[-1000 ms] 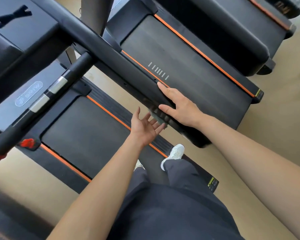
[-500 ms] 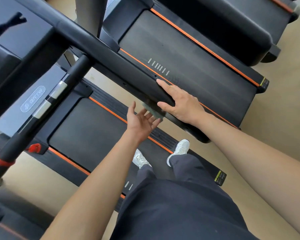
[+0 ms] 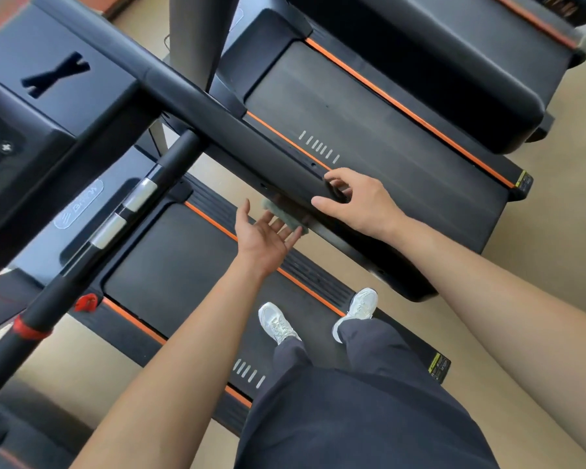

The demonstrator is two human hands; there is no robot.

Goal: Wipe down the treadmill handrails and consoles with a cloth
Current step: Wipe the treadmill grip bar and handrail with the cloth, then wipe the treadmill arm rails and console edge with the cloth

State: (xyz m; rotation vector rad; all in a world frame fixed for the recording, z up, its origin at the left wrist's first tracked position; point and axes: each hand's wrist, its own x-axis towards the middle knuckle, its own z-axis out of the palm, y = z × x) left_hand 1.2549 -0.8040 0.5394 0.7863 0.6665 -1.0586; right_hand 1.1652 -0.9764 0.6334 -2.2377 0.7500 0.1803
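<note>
**Cloth (image 3: pixel 282 212) held against underside of handrail (image 3: pixel 251 140)**

The broad black handrail is seen running diagonally from the console (image 3: pixel 65 96) at upper left down towards the lower right. A grey-green cloth is found beneath the rail's near edge, about midway along its visible length. Only part of the cloth is exposed; the rest is hidden by the rail.

The left hand (image 3: pixel 268 236) is turned palm up below the rail. Its fingers (image 3: pixel 282 229) are extended and released, and the cloth is pressed upward by their tips.

The right hand (image 3: pixel 359 204) is placed on the rail just beside the cloth. The rail's edge is grasped, with the index finger curled over the top and the thumb laid along the near side.

A slimmer grip bar (image 3: pixel 126 211) with two silver bands is noted to the left. White shoes (image 3: pixel 278 323) are planted on the belt (image 3: pixel 170 265) below. A neighbouring treadmill (image 3: pixel 386 130) is recorded beyond the rail, on a tan floor (image 3: pixel 538 265).
</note>
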